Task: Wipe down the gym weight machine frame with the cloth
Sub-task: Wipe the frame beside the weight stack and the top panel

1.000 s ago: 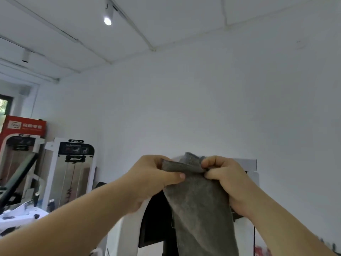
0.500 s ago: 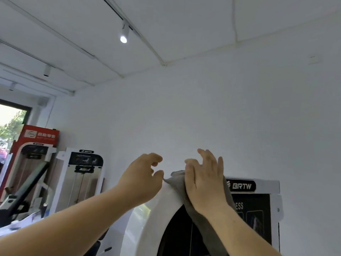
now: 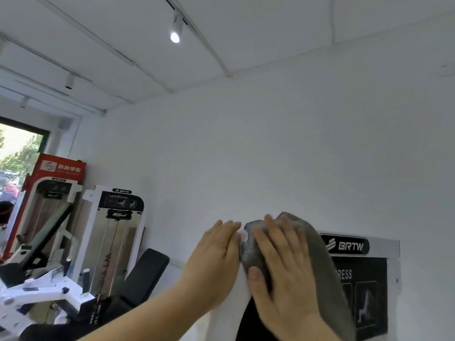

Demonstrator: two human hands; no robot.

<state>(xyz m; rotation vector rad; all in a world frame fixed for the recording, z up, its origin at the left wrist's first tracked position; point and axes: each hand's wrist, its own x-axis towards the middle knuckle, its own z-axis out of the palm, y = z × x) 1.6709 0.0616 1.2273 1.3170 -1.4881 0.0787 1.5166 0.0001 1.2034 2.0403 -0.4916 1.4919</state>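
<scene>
Cloth: grey, draped over the top of the white machine frame, beneath the right hand, which presses it with straight fingers. Left hand: flat, gripping nothing, apparently steadying bare frame alongside. Best wiped with even palm pressure, following the curve.

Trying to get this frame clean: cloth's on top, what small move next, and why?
Probably slide the right hand, flat on the cloth, down the curved white frame; the cloth sits draped over its top, and the left hand rests flat beside it.

grey cloth, white frame, black brtw badge.
</scene>
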